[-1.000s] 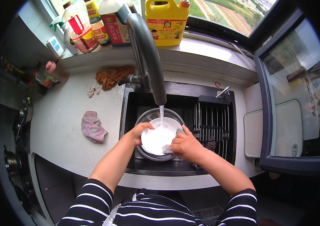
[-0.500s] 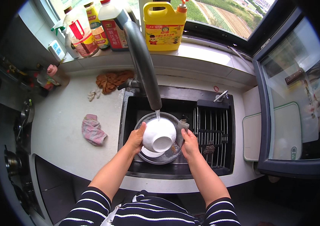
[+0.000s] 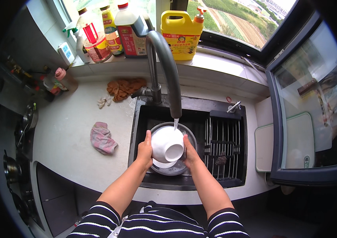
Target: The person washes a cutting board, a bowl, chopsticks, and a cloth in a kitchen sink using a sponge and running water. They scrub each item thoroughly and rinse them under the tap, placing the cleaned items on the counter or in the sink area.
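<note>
A white bowl (image 3: 162,141) is tilted under the running faucet (image 3: 173,85), its foot ring turned up toward me. My left hand (image 3: 145,150) grips its left side, thumb along the outer wall. My right hand (image 3: 191,152) is closed on its right side. Water (image 3: 175,124) streams down onto the bowl's far part. Below it, a round grey basin (image 3: 194,142) stands in the black sink (image 3: 156,185). Another white dish (image 3: 164,164) shows partly inside the basin; the held bowl covers the rest. The fingers under the bowl are hidden.
Right of the basin lies a metal drying rack (image 3: 228,139) with a dark scrubber (image 3: 221,159). A pink cloth (image 3: 103,139) and a brown cloth (image 3: 125,88) lie on the left counter. Bottles and a yellow jug (image 3: 181,37) line the sill. An open window sash (image 3: 311,119) juts in at right.
My right hand has moved left from the basin's rim onto the bowl. The grey cloth that was by its fingers is now out of sight. The whole view has shifted slightly.
</note>
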### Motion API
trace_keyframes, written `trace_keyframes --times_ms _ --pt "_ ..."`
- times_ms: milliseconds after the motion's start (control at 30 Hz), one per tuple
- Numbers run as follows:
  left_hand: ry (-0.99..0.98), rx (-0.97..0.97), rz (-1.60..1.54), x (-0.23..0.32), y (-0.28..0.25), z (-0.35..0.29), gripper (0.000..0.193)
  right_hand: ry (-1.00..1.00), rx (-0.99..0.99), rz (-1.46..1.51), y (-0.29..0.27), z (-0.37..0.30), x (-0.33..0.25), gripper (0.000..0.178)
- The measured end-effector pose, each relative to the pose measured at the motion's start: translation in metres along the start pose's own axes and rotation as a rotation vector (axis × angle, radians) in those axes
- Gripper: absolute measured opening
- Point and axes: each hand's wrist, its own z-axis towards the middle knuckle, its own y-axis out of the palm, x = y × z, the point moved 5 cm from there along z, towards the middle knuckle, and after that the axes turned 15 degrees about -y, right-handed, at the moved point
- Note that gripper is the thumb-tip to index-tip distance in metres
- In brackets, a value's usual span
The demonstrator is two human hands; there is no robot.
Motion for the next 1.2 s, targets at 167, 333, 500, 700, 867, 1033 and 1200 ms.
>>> trace_keyframes --times_ms 167,333,500,700,867,1033,1200 --pt "-0.117 -0.121 -0.270 -0.015 -0.011 0.044 0.051 -0.023 0.123 0.166 0.026 -0.025 -0.011 0.067" --pt "-0.040 0.082 -0.100 -0.039 -0.002 0.047 0.054 -0.153 0.287 0.204 0.044 -0.016 -0.012 0.052" --pt "0.312 0.149 0.254 -0.058 0.007 0.033 0.064 -0.387 0.198 -0.012 0.045 -0.008 -0.004 0.037" --pt "-0.052 -0.163 0.272 -0.027 0.011 0.002 0.072 -0.475 -0.078 -0.996 0.049 -0.026 0.001 0.024" --pt "-0.150 -0.143 0.303 -0.026 -0.006 -0.004 0.061 -0.425 -0.491 -1.407 0.067 -0.061 0.014 0.021" --pt "-0.163 -0.256 0.273 -0.023 -0.014 -0.008 0.068 -0.472 -0.785 -1.938 0.055 -0.064 0.005 0.048" --pt "-0.289 -0.321 0.214 -0.040 -0.012 -0.008 0.072 -0.343 -0.857 -1.208 0.073 -0.027 0.007 0.038"
